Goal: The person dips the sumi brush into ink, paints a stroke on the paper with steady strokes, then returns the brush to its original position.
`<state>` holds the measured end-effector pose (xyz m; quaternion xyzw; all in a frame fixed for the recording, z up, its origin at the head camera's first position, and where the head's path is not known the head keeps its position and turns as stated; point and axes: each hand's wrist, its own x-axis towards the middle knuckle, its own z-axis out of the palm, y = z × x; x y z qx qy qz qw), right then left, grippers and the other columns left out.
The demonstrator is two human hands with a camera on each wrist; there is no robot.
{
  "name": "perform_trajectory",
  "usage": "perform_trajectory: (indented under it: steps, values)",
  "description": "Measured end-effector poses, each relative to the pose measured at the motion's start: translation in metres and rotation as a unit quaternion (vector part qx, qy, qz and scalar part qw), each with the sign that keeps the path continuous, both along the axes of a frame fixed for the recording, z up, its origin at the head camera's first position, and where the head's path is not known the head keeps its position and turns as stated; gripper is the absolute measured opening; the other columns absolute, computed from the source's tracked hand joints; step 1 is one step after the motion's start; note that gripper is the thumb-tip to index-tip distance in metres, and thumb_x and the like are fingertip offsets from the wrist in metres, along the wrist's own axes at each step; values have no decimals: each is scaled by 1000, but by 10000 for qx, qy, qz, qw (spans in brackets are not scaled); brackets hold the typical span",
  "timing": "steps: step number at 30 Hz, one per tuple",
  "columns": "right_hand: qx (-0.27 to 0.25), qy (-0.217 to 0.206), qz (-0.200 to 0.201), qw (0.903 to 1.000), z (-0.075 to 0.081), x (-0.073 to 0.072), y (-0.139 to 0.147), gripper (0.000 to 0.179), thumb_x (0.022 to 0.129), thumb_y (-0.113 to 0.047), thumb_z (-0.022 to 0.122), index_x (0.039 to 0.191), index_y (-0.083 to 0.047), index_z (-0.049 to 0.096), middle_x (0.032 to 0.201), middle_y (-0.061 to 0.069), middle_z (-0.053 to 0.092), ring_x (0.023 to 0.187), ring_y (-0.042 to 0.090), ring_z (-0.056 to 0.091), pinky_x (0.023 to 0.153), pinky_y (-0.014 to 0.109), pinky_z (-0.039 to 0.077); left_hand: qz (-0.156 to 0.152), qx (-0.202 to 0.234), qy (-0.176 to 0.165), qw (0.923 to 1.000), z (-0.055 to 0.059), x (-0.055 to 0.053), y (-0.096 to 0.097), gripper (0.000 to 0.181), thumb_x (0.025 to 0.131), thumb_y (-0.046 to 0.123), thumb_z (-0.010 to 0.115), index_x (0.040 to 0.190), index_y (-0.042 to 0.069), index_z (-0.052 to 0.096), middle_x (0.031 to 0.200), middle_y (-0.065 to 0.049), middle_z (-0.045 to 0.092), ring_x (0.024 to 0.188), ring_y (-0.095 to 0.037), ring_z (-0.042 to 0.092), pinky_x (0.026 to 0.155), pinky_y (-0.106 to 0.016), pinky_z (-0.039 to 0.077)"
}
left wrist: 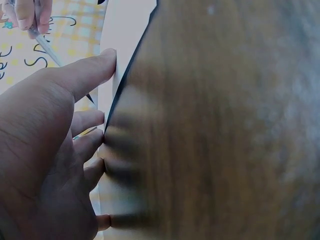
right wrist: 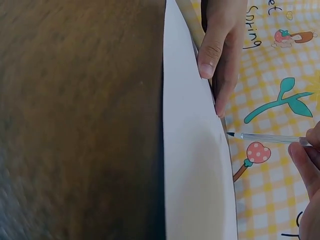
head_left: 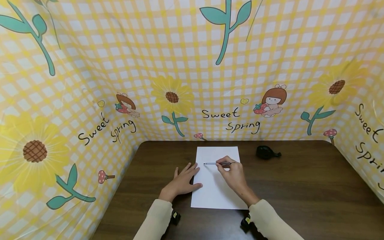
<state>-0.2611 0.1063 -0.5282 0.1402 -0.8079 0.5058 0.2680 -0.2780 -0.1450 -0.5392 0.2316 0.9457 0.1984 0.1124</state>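
A white sheet of paper lies on the dark wooden table. My right hand pinches a slim pen with a clear barrel and dark tip, held over the upper part of the sheet and pointing left. In the right wrist view the tip of the pen is close to the paper; whether it touches, I cannot tell. With fingers spread, my left hand rests at the sheet's left edge, its thumb and some fingertips on the paper. No marks on the sheet can be made out.
Right of the paper, near the table's back edge, lies a glossy black rounded object with a narrow neck. A yellow checked cloth with printed flowers hangs round the back and sides of the table.
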Motion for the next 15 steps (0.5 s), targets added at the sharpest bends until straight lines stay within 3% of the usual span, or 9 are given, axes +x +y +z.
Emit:
perform_trajectory:
  steps: [15]
  values:
    - [148,-60,19,9999,-6,2,-3,6,90,-3,82,92,-7,79,89,6,81,81,18,80,71,28,65,-15,-34,-35,10000,-1,-2,0,79,101,58,64,166,19,41,178,-3,26,168,-32,15,125,-79,0]
